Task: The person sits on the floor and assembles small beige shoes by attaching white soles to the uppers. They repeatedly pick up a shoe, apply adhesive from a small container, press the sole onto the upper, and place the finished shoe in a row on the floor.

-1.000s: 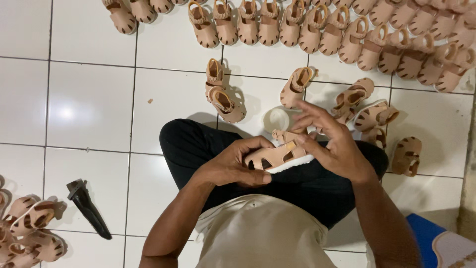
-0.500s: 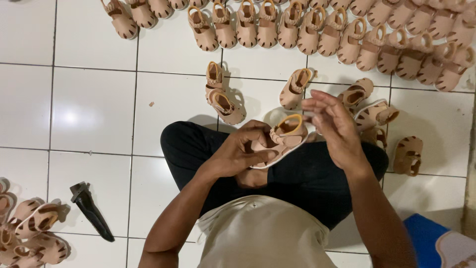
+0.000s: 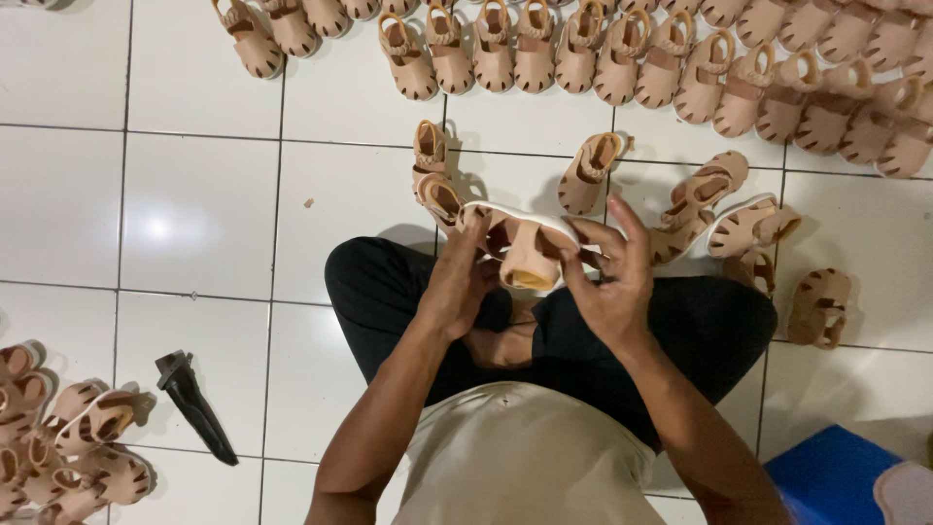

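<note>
One sandal (image 3: 525, 248) sits between two hands, the left hand (image 3: 462, 282) and the right hand (image 3: 612, 282). Just beyond the left hand's fingertips lie two loose sandals (image 3: 435, 175). Beyond and to the outer side of the right hand lie six more (image 3: 719, 209), one of them apart by the knee. Farther beyond both hands runs a long row (image 3: 583, 58) of at least fifteen; its far end is cut off, so the full count cannot be told. Well out from the left hand: one black tool (image 3: 194, 403) and a heap (image 3: 78, 442) of roughly six sandals, partly out of view. Below the right hand: one blue box (image 3: 836, 476).
</note>
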Demonstrator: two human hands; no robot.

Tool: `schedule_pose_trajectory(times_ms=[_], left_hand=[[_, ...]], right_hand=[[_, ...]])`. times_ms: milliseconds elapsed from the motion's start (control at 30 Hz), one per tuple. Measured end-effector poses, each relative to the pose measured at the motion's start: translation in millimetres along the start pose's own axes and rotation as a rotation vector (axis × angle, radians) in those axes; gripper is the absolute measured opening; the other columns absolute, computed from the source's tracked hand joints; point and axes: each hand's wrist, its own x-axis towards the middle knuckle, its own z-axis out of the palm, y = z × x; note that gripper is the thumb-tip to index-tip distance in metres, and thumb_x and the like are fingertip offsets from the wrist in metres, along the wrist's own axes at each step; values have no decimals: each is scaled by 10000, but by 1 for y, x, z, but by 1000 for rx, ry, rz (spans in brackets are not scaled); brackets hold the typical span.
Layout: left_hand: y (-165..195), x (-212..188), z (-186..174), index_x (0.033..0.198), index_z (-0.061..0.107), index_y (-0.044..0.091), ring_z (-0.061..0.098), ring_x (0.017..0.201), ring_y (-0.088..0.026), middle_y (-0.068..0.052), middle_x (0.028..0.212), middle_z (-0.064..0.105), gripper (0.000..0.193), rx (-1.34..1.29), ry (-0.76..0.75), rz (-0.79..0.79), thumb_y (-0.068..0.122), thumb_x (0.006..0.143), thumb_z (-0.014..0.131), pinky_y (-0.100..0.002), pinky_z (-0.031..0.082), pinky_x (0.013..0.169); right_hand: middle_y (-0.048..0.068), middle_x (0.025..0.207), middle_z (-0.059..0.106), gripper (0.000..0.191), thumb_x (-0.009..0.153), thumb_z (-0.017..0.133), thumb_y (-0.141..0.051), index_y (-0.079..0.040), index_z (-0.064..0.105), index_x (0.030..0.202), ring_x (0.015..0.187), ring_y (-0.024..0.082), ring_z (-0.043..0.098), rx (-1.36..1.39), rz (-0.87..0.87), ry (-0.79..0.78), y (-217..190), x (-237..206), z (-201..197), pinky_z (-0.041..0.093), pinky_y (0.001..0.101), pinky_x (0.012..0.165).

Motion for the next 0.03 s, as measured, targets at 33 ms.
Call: schedule_pose_trajectory(times_ms=[33], left_hand=[[-4, 5, -2, 1481, 454, 133, 583, 1130, -278, -135, 1305, 563, 662, 16, 26, 52, 514, 975, 648, -429, 522, 936]], right_hand=[[205, 1339, 660, 733, 998, 691, 37, -64, 266, 1586, 1299, 268, 659, -10, -63, -43, 1, -3, 3, 608, 371, 1052]])
